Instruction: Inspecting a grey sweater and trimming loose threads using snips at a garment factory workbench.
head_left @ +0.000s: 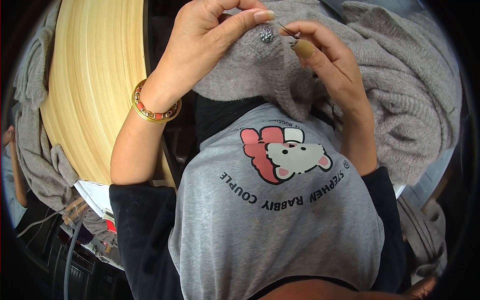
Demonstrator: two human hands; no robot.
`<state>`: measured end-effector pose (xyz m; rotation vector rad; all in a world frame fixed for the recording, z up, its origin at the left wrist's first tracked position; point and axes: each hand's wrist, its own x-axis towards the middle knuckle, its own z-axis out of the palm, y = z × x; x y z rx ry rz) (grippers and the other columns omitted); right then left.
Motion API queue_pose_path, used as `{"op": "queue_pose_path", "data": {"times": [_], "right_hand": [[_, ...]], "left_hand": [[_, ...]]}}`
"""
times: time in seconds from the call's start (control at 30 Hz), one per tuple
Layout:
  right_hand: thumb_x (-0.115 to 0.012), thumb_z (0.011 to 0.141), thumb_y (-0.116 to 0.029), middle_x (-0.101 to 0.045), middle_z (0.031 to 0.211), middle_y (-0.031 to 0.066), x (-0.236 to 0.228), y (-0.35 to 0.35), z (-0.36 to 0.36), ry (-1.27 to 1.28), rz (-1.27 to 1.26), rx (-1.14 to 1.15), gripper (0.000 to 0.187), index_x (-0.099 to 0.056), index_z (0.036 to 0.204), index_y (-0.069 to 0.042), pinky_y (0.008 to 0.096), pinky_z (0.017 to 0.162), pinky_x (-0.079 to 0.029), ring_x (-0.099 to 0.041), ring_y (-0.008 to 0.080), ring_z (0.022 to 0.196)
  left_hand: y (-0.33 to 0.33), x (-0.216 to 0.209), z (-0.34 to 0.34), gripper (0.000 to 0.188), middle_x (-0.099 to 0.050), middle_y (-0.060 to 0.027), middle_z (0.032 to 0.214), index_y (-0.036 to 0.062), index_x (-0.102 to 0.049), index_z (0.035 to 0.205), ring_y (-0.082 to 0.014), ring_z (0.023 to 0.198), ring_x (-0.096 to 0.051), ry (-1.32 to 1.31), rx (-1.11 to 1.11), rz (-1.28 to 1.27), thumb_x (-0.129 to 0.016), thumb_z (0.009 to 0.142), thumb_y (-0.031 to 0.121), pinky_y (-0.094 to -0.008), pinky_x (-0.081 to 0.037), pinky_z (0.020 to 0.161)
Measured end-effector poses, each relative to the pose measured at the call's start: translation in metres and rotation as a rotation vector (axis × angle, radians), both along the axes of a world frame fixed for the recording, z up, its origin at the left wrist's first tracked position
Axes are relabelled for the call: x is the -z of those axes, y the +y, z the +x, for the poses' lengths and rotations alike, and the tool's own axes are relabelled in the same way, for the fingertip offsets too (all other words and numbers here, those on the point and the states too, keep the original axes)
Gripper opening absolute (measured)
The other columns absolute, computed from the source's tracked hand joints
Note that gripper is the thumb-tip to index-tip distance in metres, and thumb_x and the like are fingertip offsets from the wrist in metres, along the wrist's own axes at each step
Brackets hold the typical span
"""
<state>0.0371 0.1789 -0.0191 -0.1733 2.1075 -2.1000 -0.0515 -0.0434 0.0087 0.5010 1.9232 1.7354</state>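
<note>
At far left, grey knit garments [35, 155] line the edge of the wood-grain table [95, 90], another person's arm [18, 175] beyond them. Rightward, grey knitwear [230, 72] is heaped over the lap, its sparkly dark button [266, 34] lying between the two hands. The left hand [207, 37] brings thumb and forefinger close together; whether they pinch thread, I cannot tell. The right hand [335, 60], a tan cover [303, 49] on its thumb, pinches a thin dark needle [288, 31].
</note>
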Motion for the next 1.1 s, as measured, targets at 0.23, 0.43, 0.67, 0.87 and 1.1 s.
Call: {"op": "queue_pose_path", "data": {"times": [0.23,0.43,0.67,0.87,1.1], "right_hand": [[-0.066,0.098,-0.017,-0.070,0.114,0.0057,-0.008,0.007,-0.006,0.038,0.240,-0.054,0.032,-0.067,0.126,-0.001,0.0229,0.087,-0.049,-0.063,0.0108,0.104],[-0.068,0.097,-0.014,-0.071,0.113,0.0078,-0.004,0.015,-0.010,0.014,0.298,-0.108,0.030,-0.069,0.123,0.000,0.0238,0.086,-0.052,-0.067,0.0134,0.102],[-0.068,0.096,-0.012,-0.072,0.112,0.0088,-0.003,0.015,-0.011,0.049,0.295,-0.120,0.029,-0.069,0.123,0.000,0.0245,0.087,-0.052,-0.068,0.0152,0.101],[-0.069,0.095,-0.011,-0.071,0.110,0.0087,-0.001,0.015,-0.011,0.079,0.284,-0.127,0.029,-0.070,0.121,0.001,0.0246,0.087,-0.052,-0.068,0.0156,0.101],[-0.071,0.094,-0.009,-0.072,0.110,0.0086,-0.002,0.015,-0.012,0.088,0.316,-0.124,0.028,-0.071,0.119,0.001,0.0254,0.087,-0.052,-0.068,0.0156,0.100]], "left_hand": [[0.004,0.014,-0.004,0.009,-0.054,0.0054,0.070,0.0008,-0.069,0.094,-0.0007,0.059,-0.043,0.079,0.035,0.002,-0.067,0.098,0.009,-0.0186,-0.033,0.052],[0.004,-0.002,0.002,0.011,-0.053,0.0041,0.073,-0.0001,-0.069,0.093,-0.0013,0.061,-0.046,0.063,0.089,0.010,-0.067,0.098,0.009,-0.0191,-0.035,0.053],[-0.007,0.029,-0.001,0.011,-0.055,0.0035,0.075,-0.0003,-0.069,0.094,-0.0014,0.061,-0.046,0.116,0.145,0.012,-0.068,0.098,0.010,-0.0193,-0.036,0.053],[0.018,0.054,-0.018,0.011,-0.055,0.0040,0.075,-0.0001,-0.069,0.093,-0.0014,0.061,-0.046,0.315,0.294,0.793,-0.068,0.098,0.010,-0.0190,-0.035,0.054],[0.020,0.050,-0.019,0.010,-0.055,0.0051,0.074,0.0004,-0.069,0.093,-0.0009,0.062,-0.045,0.323,0.312,0.812,-0.068,0.098,0.010,-0.0189,-0.035,0.054]]}}
